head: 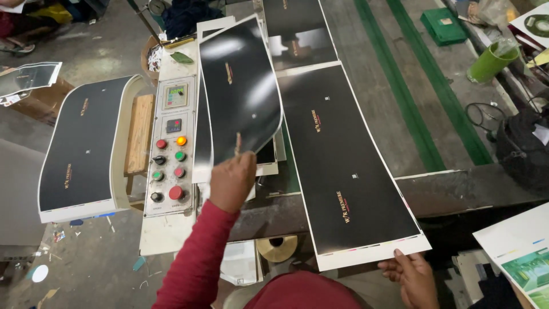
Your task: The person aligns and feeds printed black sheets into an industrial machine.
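Two glossy black printed sheets with white borders occupy us: our left hand (231,180) pinches the curling sheet (240,86) above the grey control panel (170,146), our right hand (413,277) grips the long sheet (343,166) at its near edge.

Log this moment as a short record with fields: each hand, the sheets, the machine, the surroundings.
Left hand: left hand pinches the lower edge of a curled glossy black sheet, lifted over the machine.
Right hand: right hand holds the near white edge of a long flat black sheet.
Machine: control panel with coloured buttons and two small displays, left of the lifted sheet.
Stack: more black sheets on the curved tray at far left.
Surroundings: green cup at upper right.
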